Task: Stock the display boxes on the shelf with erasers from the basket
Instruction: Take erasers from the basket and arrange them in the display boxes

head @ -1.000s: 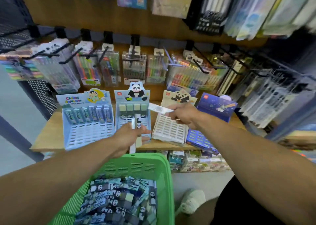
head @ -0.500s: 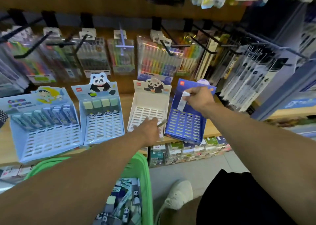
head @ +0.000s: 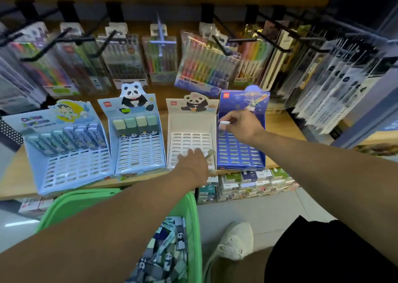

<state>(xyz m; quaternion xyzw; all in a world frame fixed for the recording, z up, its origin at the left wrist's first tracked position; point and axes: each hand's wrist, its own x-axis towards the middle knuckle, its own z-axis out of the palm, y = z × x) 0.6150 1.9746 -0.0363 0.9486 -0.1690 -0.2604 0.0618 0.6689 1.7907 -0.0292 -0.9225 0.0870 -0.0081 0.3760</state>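
Head view: a person stocks four display boxes ranged along the front edge of a wooden shelf [head: 17,175]. The right hand [head: 241,127] pinches a small white eraser [head: 224,123] in a closed grip at the top left corner of the blue box [head: 241,153], the rightmost of the four, just above its first row of slots. The left hand [head: 193,160] hovers over the lower right part of the white box [head: 191,140] beside it, its fingers curled around a pale eraser [head: 210,153] whose end juts out toward the blue box. The white box's slots look empty; the panda box [head: 137,149] holds one row, and the light-blue box [head: 71,153] at the left end holds one too. The green basket [head: 191,207] sits below the shelf's front edge under the left forearm, with wrapped erasers heaped inside.

The step in hand appears to be placement, both hands loaded. The next move likely calls for lining the white eraser up with a top slot of the blue box and pressing it down square, then seating the left hand's piece.
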